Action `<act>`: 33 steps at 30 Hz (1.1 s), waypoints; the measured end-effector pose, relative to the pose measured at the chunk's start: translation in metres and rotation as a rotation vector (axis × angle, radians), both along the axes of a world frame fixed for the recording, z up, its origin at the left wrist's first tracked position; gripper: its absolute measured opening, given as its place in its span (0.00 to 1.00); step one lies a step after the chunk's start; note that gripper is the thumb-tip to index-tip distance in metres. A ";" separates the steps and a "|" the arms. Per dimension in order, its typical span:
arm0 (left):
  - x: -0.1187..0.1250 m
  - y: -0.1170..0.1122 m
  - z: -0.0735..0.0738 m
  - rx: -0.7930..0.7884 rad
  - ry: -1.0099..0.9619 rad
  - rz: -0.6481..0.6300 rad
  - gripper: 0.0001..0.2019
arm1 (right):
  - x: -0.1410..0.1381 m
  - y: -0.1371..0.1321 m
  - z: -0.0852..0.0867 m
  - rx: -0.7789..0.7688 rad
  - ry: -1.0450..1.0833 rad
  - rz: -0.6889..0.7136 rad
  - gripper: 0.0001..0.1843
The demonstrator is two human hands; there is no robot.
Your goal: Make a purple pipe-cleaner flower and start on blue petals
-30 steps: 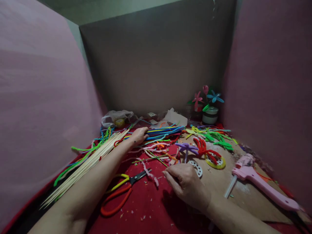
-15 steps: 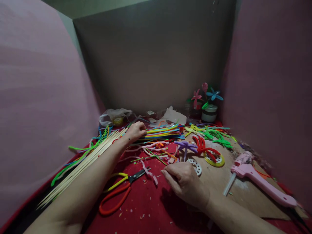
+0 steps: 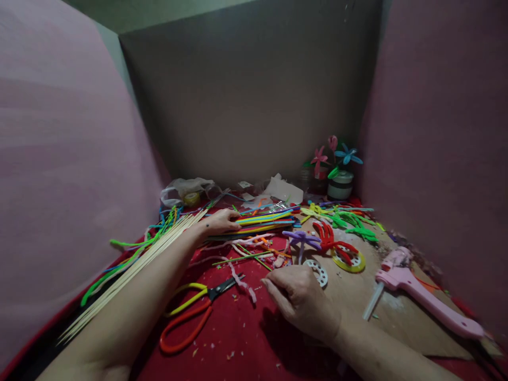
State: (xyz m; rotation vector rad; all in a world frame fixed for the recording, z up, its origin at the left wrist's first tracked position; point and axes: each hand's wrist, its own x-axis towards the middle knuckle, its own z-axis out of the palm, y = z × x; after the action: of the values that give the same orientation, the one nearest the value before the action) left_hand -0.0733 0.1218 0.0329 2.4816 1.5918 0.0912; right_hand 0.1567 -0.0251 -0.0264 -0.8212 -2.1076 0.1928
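My left hand (image 3: 223, 221) reaches to the back of the table, its fingers around the left part of a bundle of coloured pipe cleaners (image 3: 268, 221). Yellow, blue and red stems stick out to its right. Nearer to me, my right hand (image 3: 299, 296) is closed, thumb and fingers pressed together; whatever they hold, if anything, is hidden. Just beyond it lies a white disc with holes (image 3: 317, 272). A purple pipe-cleaner flower (image 3: 302, 239) and a red pipe-cleaner piece (image 3: 326, 235) on a yellow holed disc (image 3: 351, 260) are close by.
Scissors (image 3: 198, 301) with yellow and red handles lie on the red cloth (image 3: 238, 349). Thin wooden sticks (image 3: 130, 275) run along the left. A pink glue gun (image 3: 420, 291) rests on a brown board (image 3: 357, 307). Potted flowers (image 3: 340, 182) stand at the back right, between panels.
My left hand's fingers have stretched out a little over the pipe cleaners, and the bundle has shifted, showing more yellow. My right hand has barely moved.
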 end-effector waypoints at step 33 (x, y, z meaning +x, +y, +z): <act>0.002 0.005 -0.027 0.264 0.063 -0.004 0.09 | -0.001 -0.001 0.003 0.039 -0.032 0.003 0.17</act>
State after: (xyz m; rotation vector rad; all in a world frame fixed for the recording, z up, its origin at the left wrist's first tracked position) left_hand -0.0712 0.1263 0.0055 2.7082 1.6986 0.2385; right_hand 0.1561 -0.0256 -0.0237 -0.8030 -2.1353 0.1400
